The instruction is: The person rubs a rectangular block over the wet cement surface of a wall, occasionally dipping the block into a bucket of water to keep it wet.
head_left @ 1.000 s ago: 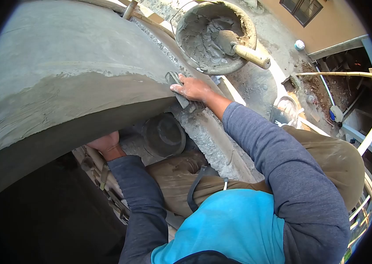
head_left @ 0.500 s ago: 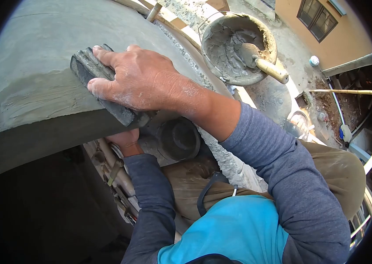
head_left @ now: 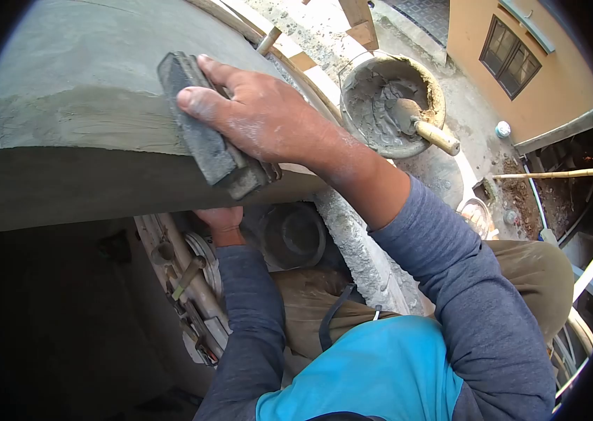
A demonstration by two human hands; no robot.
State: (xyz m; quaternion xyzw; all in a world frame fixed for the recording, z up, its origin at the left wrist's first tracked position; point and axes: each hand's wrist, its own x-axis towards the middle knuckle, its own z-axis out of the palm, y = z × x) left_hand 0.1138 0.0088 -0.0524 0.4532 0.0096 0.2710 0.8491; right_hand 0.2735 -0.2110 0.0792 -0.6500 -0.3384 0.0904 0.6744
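Observation:
My right hand (head_left: 258, 116) grips a grey, mortar-crusted plastering float (head_left: 202, 133), thumb and fingers wrapped over its ridged back. The float lies tilted across the lower edge of the curved plastered wall (head_left: 79, 42). Beside it is a band of wetter, rougher plaster (head_left: 110, 123). Under that edge is my left hand (head_left: 221, 219), palm side partly showing; its fingers are hidden behind the wall's underside (head_left: 65, 179). Right of the wall stands a bucket of wet mortar (head_left: 438, 98), with a wooden-handled trowel (head_left: 437, 137) resting in it.
A dark bucket (head_left: 293, 235) sits below, between my left arm and a rough concrete edge (head_left: 360, 256). Bamboo poles and tools, including a hammer-like one (head_left: 188, 277), lie at lower left. Below right are a tan building (head_left: 549, 84) and a thin pole (head_left: 549, 174).
My right hand and the float have moved right and come to overhang the wall's lower edge more. The view has shifted slightly. My left hand stays under the edge.

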